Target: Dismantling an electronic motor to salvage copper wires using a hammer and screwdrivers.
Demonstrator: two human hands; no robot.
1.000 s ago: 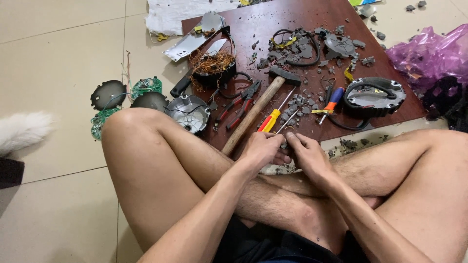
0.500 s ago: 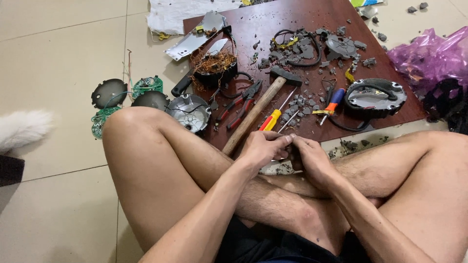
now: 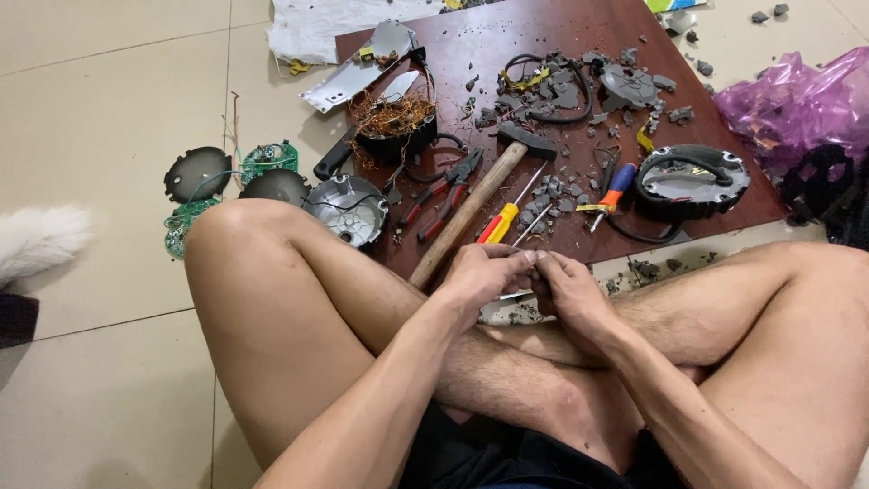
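My left hand (image 3: 484, 272) and my right hand (image 3: 566, 282) meet over my crossed legs at the near edge of a dark red board (image 3: 543, 36). Their fingertips pinch one small grey piece (image 3: 536, 260) between them; most of it is hidden by the fingers. Just beyond the hands lie a wooden-handled hammer (image 3: 471, 208), a yellow-and-red screwdriver (image 3: 501, 221) and an orange-and-blue screwdriver (image 3: 614, 186).
Red-handled pliers (image 3: 444, 192), a round part full of copper wire (image 3: 394, 122), a round black housing (image 3: 692, 179) and grey fragments cover the board. A metal cup (image 3: 347, 206), black discs and green circuit boards (image 3: 267, 158) lie on the tiled floor at left. A purple bag (image 3: 787, 95) sits right.
The hands stay together at the same spot; the fingers have shifted slightly on the small piece. The view has moved a little.
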